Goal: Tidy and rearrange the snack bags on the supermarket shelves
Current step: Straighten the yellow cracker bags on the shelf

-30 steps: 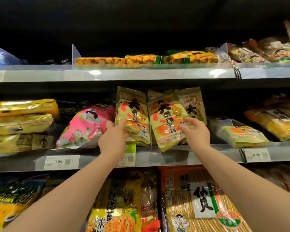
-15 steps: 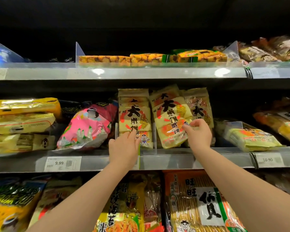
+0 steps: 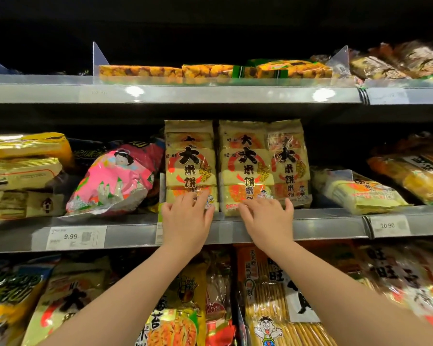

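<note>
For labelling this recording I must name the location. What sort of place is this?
Most likely a supermarket snack aisle. Tiered metal shelves carry a 9.99 price tag and a 10.90 price tag on the front rail; packaged snack bags fill each level, with clear plastic dividers on the top one.

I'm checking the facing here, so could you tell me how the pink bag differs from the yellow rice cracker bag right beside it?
The pink bag slumps at a tilt; the yellow rice cracker bag stands upright. The left hand touches the yellow rice cracker bag, not the pink bag. Both sit on the middle shelf.
</note>
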Demonstrator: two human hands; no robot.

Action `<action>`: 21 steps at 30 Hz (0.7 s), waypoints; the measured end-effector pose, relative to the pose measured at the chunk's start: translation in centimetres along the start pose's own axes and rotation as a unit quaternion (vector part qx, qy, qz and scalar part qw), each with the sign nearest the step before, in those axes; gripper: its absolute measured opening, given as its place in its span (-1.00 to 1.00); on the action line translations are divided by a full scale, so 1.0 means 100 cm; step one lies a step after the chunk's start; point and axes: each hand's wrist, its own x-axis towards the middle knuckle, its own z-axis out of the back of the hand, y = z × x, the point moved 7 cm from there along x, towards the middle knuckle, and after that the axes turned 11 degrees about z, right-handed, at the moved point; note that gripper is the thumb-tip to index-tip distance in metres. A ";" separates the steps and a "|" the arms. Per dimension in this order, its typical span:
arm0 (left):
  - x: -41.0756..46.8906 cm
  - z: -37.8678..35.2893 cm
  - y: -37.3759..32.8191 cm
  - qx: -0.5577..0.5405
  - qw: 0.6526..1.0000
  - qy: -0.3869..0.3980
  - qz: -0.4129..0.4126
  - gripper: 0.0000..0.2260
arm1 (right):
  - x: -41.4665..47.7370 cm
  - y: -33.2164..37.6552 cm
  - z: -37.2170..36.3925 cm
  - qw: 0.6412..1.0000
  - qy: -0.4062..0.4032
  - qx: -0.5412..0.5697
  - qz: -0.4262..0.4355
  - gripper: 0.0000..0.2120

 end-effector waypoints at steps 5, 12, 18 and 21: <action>0.003 -0.011 -0.002 0.092 0.993 0.073 0.007 -0.56 | 0.008 0.012 -0.011 0.996 0.092 -0.004 0.011 -0.50; -0.002 0.009 -0.016 0.008 0.999 0.047 0.003 -0.54 | -0.007 0.003 0.013 0.999 0.002 0.040 0.007 -0.59; -0.027 0.027 -0.083 -0.056 0.996 0.036 -0.061 -0.45 | -0.031 -0.022 0.052 0.997 -0.073 0.040 -0.008 -0.65; -0.035 0.026 -0.123 -0.085 0.992 0.056 -0.077 -0.51 | -0.042 -0.057 0.078 0.995 -0.094 0.026 -0.029 -0.68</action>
